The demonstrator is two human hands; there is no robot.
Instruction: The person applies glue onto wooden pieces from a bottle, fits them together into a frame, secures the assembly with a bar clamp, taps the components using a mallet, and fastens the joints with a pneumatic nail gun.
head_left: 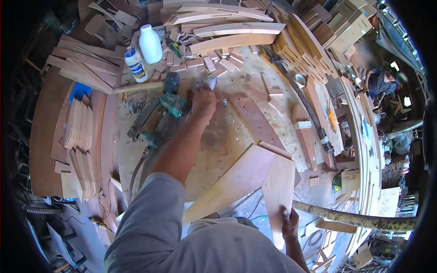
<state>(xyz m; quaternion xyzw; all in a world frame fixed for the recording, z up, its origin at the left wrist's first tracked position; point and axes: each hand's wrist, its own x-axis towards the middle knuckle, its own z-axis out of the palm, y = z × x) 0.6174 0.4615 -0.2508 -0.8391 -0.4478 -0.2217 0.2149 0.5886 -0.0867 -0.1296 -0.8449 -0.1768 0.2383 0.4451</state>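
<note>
My left hand reaches far across the bench, its fingers closed on a crumpled greyish-white rag or plastic wad. Just left of it lies a teal nail gun with a dark magazine. A mallet with a black head rests behind that tool. Near my body, my right hand grips the lower end of an angled wooden piece, thumb on its face. This piece is made of two broad boards meeting at a corner, and it leans at the bench's front edge.
A white bottle and a labelled glue bottle stand at the back left. Small wood blocks and curved boards lie behind. Stacked slats are at left. A yellow-handled tool lies right. Another person sits far right.
</note>
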